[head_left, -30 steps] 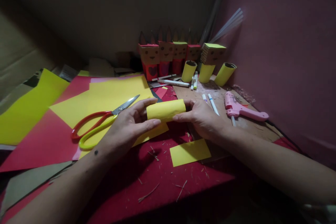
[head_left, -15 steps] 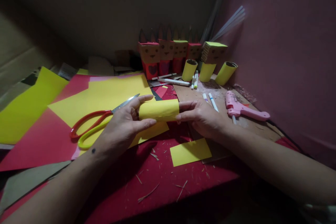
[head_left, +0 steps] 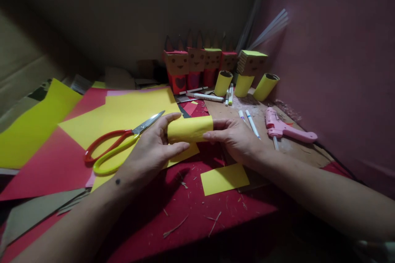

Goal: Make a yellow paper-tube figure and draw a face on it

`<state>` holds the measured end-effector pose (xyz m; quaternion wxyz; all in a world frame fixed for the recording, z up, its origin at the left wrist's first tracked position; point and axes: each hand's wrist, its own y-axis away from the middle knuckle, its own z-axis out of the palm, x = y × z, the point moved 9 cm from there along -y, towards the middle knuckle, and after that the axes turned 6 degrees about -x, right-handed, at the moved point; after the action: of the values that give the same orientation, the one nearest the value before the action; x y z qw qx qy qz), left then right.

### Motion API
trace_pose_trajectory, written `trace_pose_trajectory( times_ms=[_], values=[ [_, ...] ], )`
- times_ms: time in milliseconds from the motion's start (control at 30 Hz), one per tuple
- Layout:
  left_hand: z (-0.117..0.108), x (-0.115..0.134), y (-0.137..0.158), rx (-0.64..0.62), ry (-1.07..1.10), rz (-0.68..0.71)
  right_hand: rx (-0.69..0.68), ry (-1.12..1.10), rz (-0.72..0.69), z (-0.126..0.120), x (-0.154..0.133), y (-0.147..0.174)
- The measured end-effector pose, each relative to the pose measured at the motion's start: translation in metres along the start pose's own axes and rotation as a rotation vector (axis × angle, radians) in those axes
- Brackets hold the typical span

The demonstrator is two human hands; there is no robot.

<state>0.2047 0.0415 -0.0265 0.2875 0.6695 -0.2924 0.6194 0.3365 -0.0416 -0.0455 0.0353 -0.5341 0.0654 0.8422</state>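
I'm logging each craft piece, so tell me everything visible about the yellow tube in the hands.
The yellow tube is a short cylinder with a matte, paper-like surface, faintly wrinkled near its lower edge. It is held lying sideways, nearly level, above the red surface. The left hand cups one end; the right hand grips the other, thumb on the near side. Its inside cannot be seen.

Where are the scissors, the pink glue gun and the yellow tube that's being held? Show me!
Scissors (head_left: 135, 132): head view, where blades and handles meet.
Pink glue gun (head_left: 285, 130): head view, on its handle.
Yellow tube (head_left: 189, 128): head view, middle of its side.
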Motion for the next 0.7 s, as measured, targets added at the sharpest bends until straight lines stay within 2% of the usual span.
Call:
trace_pose_trajectory(
  times_ms=[67,200,333,500,633,700],
  values=[
    [-0.006,0.006,-0.001,-0.001,0.054,0.036,-0.015,-0.012,-0.029,0.0,-0.006,-0.001],
    [-0.02,0.011,0.0,0.099,0.058,0.042,-0.024,-0.015,-0.03,0.0,-0.011,0.0],
    [-0.019,0.013,0.004,0.159,0.006,0.058,-0.075,0.004,-0.025,0.005,-0.008,0.0],
    [-0.005,0.021,0.006,0.079,-0.043,0.155,0.083,0.007,-0.04,-0.007,-0.004,0.0],
    [0.006,0.016,0.004,-0.051,-0.042,0.111,0.109,0.001,-0.107,-0.006,-0.012,0.002],
    [0.009,0.009,0.004,-0.064,-0.018,0.057,0.111,0.04,-0.113,-0.005,-0.014,0.003]
  ],
)
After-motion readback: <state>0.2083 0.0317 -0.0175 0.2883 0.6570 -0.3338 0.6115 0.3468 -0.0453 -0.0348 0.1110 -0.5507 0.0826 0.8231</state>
